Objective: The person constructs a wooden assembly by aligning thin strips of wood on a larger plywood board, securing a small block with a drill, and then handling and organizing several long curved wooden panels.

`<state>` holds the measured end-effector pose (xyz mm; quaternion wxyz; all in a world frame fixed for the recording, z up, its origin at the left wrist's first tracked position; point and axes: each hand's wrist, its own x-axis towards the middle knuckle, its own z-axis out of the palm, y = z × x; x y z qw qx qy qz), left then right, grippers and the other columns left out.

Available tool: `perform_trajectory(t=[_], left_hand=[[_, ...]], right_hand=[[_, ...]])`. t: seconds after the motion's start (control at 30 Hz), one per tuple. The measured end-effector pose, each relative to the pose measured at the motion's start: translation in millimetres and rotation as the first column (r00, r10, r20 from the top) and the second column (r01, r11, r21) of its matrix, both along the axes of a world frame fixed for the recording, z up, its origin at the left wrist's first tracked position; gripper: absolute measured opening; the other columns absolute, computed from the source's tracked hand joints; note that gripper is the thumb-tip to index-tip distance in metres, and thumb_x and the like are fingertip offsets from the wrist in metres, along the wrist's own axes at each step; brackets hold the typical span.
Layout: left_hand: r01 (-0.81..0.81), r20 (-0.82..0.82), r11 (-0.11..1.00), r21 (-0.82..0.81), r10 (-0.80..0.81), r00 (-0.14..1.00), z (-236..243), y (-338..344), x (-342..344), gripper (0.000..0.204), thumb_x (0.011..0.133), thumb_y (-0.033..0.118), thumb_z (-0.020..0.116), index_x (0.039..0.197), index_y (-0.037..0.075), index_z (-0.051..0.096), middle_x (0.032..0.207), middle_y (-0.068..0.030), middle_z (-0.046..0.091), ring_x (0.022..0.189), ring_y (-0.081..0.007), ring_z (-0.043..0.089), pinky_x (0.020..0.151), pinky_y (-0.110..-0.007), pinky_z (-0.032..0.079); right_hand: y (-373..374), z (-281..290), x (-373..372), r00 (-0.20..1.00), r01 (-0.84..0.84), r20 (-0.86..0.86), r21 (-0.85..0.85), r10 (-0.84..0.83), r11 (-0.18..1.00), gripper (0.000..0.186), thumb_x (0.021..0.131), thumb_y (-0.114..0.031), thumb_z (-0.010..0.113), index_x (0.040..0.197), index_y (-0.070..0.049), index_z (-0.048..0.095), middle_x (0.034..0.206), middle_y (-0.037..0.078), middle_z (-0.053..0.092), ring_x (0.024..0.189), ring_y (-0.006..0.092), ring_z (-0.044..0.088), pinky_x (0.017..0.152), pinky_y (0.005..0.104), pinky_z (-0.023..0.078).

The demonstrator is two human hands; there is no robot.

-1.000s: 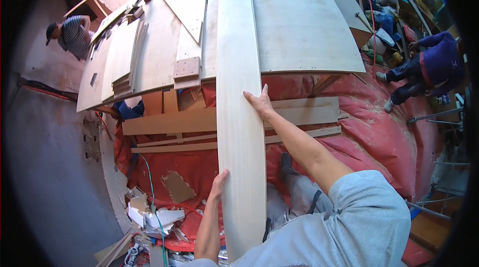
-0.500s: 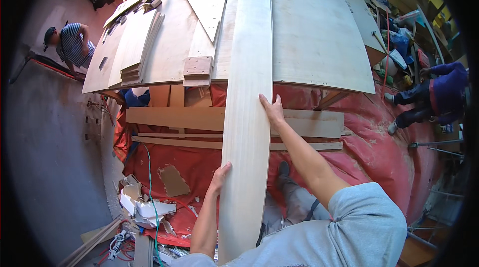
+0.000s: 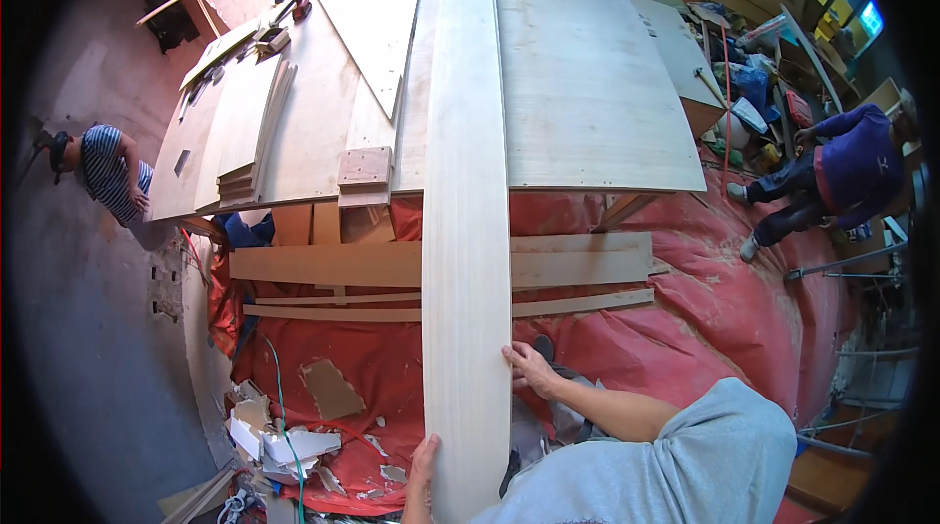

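A long pale wooden board (image 3: pixel 467 260) runs from close to my body up across the big plywood worktable (image 3: pixel 597 83), its far part over the tabletop. My left hand (image 3: pixel 422 465) grips the board's left edge low in the view, with the thumb on its face. On the right edge, somewhat farther up, my right hand (image 3: pixel 532 370) holds on with its thumb and fingertips; the fingers under the board are hidden. On the tabletop left of the board lie a triangular-cornered sheet (image 3: pixel 377 24), a stack of thin panels (image 3: pixel 257 127) and a small wooden block (image 3: pixel 363 167).
Planks (image 3: pixel 333 263) lie on the red floor sheet (image 3: pixel 676 328) before the table. Broken white pieces (image 3: pixel 284 441) and a green cable (image 3: pixel 278 377) are at lower left. One person (image 3: pixel 117 171) stands at left, another (image 3: pixel 852 162) at right. Tools (image 3: pixel 284 10) sit on the table's far left.
My right hand has come down the board's edge toward me, and my left hand is lower too. The board's far end now shows at the top. My view has shifted.
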<state>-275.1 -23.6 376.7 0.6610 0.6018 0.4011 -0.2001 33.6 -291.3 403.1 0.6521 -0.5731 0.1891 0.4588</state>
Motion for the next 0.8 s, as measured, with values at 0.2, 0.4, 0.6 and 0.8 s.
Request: perform_trajectory(t=[0.2,0.4,0.6,0.8], left_hand=[[0.1,-0.035,0.961,0.259,-0.095,0.995,29,-12,17,0.079,0.107,0.07,0.051,0.117,-0.005,0.077,0.099,-0.0102,0.078,0.092,-0.0185,0.07,0.082,-0.036,0.054],[0.141,-0.011,0.934,0.327,-0.146,0.989,33,-18,49,0.085,0.107,0.073,0.048,0.118,-0.007,0.075,0.097,-0.0154,0.078,0.09,-0.0215,0.071,0.083,-0.039,0.055],[0.194,-0.026,0.91,0.367,-0.199,0.98,45,-17,68,0.087,0.108,0.072,0.046,0.125,-0.009,0.073,0.102,-0.0208,0.079,0.097,-0.0272,0.074,0.088,-0.043,0.056],[0.241,-0.024,0.911,0.335,-0.247,0.969,56,-9,110,0.086,0.108,0.072,0.042,0.137,-0.004,0.069,0.121,-0.0313,0.076,0.117,-0.042,0.074,0.099,-0.049,0.055]], right_hand=[[6,12,14,0.957,-0.211,0.197,-0.034,0.214,0.977,0.082,0.096,-0.061,0.078,0.147,0.001,0.058,0.131,0.013,0.07,0.11,0.0223,0.072,0.082,0.036,0.061],[3,19,40,0.945,-0.242,0.191,-0.132,0.264,0.961,0.076,0.094,-0.055,0.081,0.141,0.003,0.063,0.129,0.013,0.072,0.116,0.022,0.071,0.085,0.0364,0.06],[7,19,50,0.978,-0.15,0.145,-0.005,0.149,0.989,0.073,0.095,-0.051,0.081,0.142,0.003,0.064,0.13,0.012,0.072,0.118,0.0217,0.07,0.087,0.038,0.06],[8,9,78,0.971,-0.161,0.168,-0.05,0.168,0.986,0.071,0.096,-0.05,0.081,0.14,0.004,0.064,0.129,0.013,0.072,0.116,0.0222,0.071,0.089,0.037,0.061]])
